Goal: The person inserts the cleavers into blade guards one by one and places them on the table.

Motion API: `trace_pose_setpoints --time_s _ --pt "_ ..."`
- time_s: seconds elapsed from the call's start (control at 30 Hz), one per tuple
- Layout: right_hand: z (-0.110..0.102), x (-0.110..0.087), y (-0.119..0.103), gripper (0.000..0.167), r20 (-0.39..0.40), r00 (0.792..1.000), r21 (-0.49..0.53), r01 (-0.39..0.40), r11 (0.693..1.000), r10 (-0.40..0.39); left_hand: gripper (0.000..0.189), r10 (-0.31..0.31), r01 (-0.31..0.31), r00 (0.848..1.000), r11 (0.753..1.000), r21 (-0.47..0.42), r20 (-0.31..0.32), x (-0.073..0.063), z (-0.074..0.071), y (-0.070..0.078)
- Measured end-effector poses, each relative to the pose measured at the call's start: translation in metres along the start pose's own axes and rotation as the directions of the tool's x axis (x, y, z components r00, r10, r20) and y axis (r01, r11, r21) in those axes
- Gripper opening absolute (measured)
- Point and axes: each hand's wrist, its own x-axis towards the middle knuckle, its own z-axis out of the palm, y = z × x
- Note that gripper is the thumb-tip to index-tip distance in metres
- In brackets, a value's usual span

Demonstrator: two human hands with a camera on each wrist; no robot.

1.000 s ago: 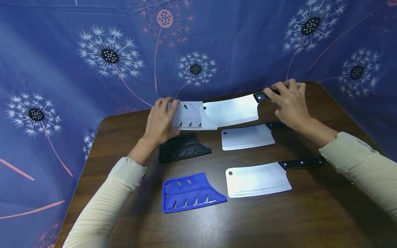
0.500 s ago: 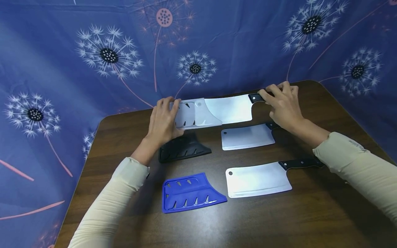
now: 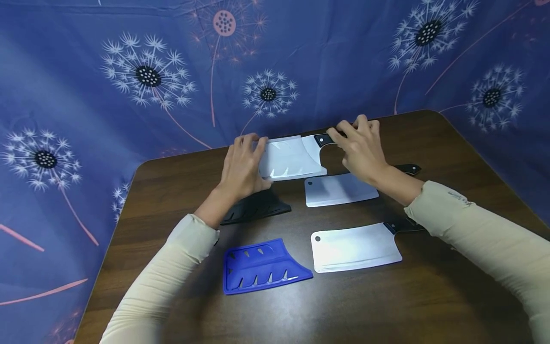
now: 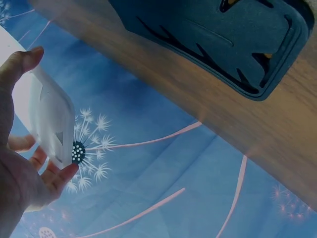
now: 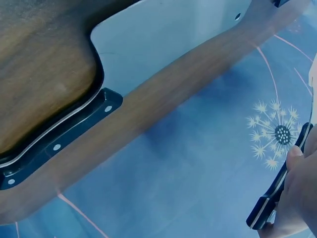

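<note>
My left hand [image 3: 241, 165] grips the closed end of a translucent white blade guard [image 3: 285, 160], thumb on one side and fingers on the other. Most of a cleaver blade [image 3: 310, 145] sits inside that guard, with only the part near the handle showing. The cleaver's black riveted handle [image 5: 280, 188] is held in my right hand [image 3: 358, 148]. Both are raised over the far side of the table. Beneath the left hand lies a black blade guard [image 4: 213, 44], partly covered by the hand in the head view. A second cleaver [image 3: 339, 189] lies under my right wrist.
A blue blade guard [image 3: 264, 267] lies at the front middle of the brown wooden table [image 3: 275, 320]. To its right is a third cleaver [image 3: 354, 248], its handle partly behind the right sleeve. A blue dandelion-print cloth [image 3: 326, 62] hangs behind the table's far edge.
My right hand has moved left, sliding the cleaver blade deeper into the white guard. The left hand has shifted slightly right with the guard.
</note>
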Motion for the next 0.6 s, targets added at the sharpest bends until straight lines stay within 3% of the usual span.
trace_pose_setpoints --time_s 0.3,0.6 --pt "0.0046 -0.0011 -0.0015 0.055 0.025 1.000 0.004 0.008 1.000 -0.008 0.101 -0.003 0.004 1.000 0.999 -0.031 0.021 -0.0029 0.0006 -0.0043" --pt "0.0067 -0.0061 0.0023 0.055 0.151 0.988 -0.011 -0.033 0.999 0.035 0.106 -0.006 0.011 0.992 0.999 -0.045 0.122 -0.0024 0.0073 -0.0068"
